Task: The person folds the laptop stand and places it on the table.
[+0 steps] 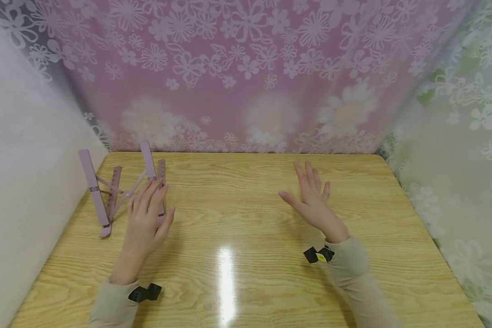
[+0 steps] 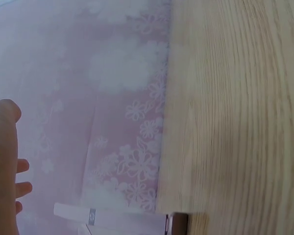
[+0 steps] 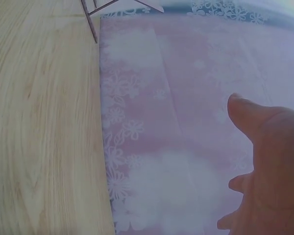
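Observation:
A mauve folding laptop stand point(image 1: 92, 187) stands unfolded at the left of the table, its slotted bars joined by crossing struts. My left hand point(image 1: 145, 223) is over the stand's right side in the head view, fingers extended and thumb apart, hiding part of that bar. Whether it touches the stand I cannot tell. In the left wrist view, one end of the laptop stand point(image 2: 122, 220) shows beyond the hand point(image 2: 2, 166), with a gap between. Over the right half of the table, my right hand point(image 1: 315, 207) has its fingers spread and holds nothing.
The wood-grain table point(image 1: 246, 205) reaches back to a pink flowered curtain point(image 1: 246, 82). A pale cloth point(image 1: 24, 159) hangs on the left and a green-white flowered one point(image 1: 463, 159) on the right. A bright light reflection lies near the front middle.

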A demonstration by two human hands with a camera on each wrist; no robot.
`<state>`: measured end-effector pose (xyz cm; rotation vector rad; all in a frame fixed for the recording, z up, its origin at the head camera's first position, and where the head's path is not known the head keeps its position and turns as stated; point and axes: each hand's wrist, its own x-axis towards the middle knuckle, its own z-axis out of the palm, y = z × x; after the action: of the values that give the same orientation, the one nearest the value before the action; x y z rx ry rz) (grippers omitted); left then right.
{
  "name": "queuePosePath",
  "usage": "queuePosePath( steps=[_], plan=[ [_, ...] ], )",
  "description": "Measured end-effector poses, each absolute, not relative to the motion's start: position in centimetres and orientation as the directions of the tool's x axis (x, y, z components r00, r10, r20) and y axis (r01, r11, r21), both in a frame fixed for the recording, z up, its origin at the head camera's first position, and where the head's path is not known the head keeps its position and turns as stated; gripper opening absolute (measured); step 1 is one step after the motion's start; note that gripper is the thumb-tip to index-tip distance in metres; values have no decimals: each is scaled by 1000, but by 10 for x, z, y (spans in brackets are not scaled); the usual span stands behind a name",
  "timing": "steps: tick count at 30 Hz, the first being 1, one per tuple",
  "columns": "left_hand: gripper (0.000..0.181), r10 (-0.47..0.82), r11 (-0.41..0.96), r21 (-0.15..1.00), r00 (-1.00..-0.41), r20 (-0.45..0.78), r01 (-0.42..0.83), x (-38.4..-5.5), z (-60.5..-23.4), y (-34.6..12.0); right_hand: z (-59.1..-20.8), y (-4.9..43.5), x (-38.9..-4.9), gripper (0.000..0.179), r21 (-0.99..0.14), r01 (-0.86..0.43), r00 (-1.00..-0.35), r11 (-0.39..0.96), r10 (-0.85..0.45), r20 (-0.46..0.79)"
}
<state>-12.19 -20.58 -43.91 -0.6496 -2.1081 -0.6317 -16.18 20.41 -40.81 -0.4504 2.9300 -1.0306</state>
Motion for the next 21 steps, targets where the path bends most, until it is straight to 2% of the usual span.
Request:
queuePosePath(
  steps=[5, 17, 21],
  plan=[
    [52, 173, 748, 209, -489, 855, 630, -122, -441, -218, -404, 196, -167, 85, -630, -259, -960, 732, -267, 84],
    [50, -1, 794, 274, -449, 893, 543, -111, -441, -249, -395, 165, -174, 85, -673, -277, -950, 686, -302, 83],
    [53, -52, 806, 307, -456, 889, 506, -107, -443, -260, -393, 153, -177, 84, -684, -286, -946, 671, -313, 89]
  ],
)
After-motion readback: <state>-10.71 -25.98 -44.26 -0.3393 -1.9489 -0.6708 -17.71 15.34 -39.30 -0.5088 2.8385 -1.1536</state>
